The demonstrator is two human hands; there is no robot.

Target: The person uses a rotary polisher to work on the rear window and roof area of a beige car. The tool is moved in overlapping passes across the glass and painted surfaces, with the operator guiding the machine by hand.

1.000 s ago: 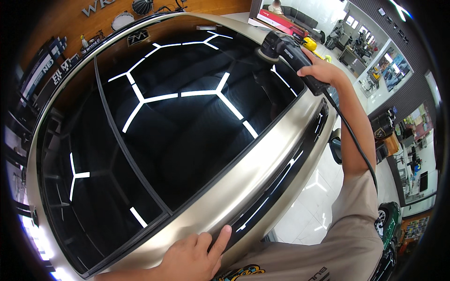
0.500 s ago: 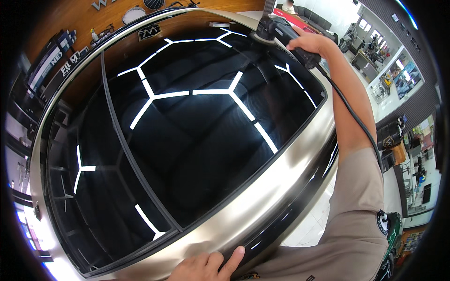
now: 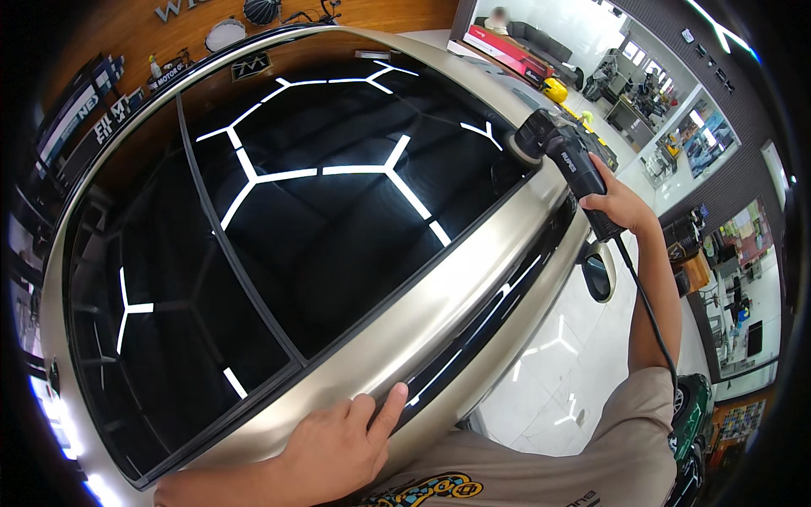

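Note:
My right hand (image 3: pixel 623 204) grips the black body of a corded polisher (image 3: pixel 576 169) at the far right of a car roof. Its round pad sits at the right border of the glossy black glass roof panel (image 3: pixel 363 245), where the glass meets the gold frame. A black cord (image 3: pixel 635 283) hangs down along my forearm. Lower in view, my left hand (image 3: pixel 334 444) lies on the champagne-gold roof rail (image 3: pixel 397 338) near the black side trim. Its index finger points forward and the other fingers are loosely bent, with nothing held.
Bright lamp reflections cross the glass, and a dark seam (image 3: pixel 232 249) divides it. A side mirror (image 3: pixel 598 275) sticks out at right above the pale tiled floor (image 3: pixel 541 372). Beyond are a yellow object (image 3: pixel 554 90), a sofa with a seated person, and a green car (image 3: pixel 693 406).
My right hand has drawn the polisher nearer, from the far right corner along the roof's right edge. More of my left forearm shows, and the view has shifted slightly.

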